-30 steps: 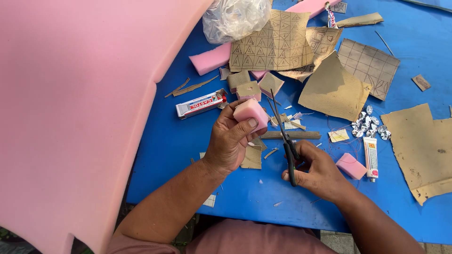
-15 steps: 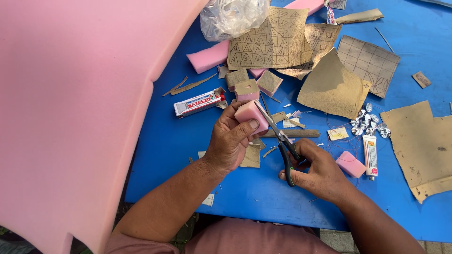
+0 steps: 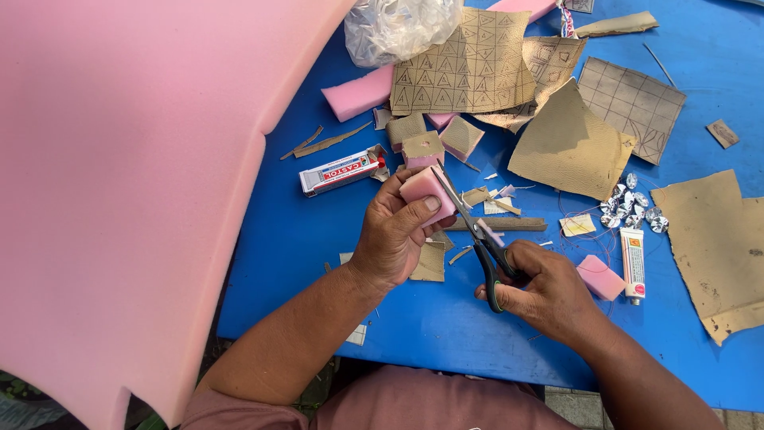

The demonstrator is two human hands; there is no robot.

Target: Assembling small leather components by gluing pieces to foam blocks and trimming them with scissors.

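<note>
My left hand grips a small pink foam block over the blue table. My right hand holds black-handled scissors; the blades point up and left and meet the block's right edge. Just beyond the block lie foam cubes faced with tan material. A white and red glue box lies to the left of them.
A big pink foam sheet fills the left side. Tan sheets with drawn grids and plain tan pieces lie at the back and right. A clear plastic bag, a glue tube, silvery bits and a pink foam piece are nearby.
The scissors have swung from pointing straight up to leaning left, and their blades now sit against the foam block. My left hand has kept the block in about the same place.
</note>
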